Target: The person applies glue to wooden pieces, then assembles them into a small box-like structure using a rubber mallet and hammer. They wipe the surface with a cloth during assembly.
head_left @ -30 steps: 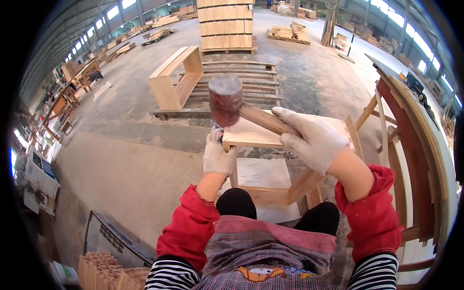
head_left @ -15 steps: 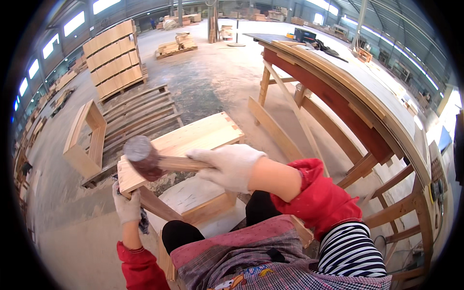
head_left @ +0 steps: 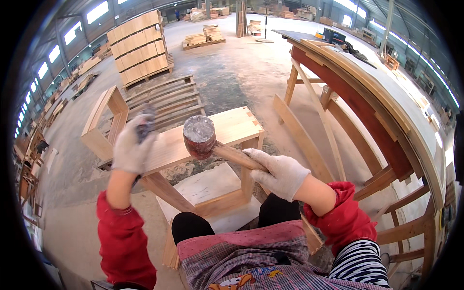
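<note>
My right hand [head_left: 282, 175], in a pale work glove, is closed round the wooden handle of a mallet [head_left: 199, 137]. The mallet's thick, dark reddish head with a scuffed grey face hangs over the top board of a wooden box frame [head_left: 227, 126]. Interlocking corner joints show at the board's right end. My left hand [head_left: 131, 147], gloved too, is raised over the frame's left end and blurred by motion. Something dark shows at its fingers, but I cannot make it out. Below the frame's top board lies a pale, worn slab [head_left: 208, 186].
Another open wooden frame [head_left: 104, 126] stands at left beside a slatted pallet [head_left: 166, 101]. A strapped stack of boards [head_left: 137, 48] rises behind. A long workbench [head_left: 357, 82] runs along the right, with a plank [head_left: 302, 137] leaning near its legs.
My left hand has let go of the frame's left corner and lifted up and inward. The mallet has moved right along the board, and the view has shifted left.
</note>
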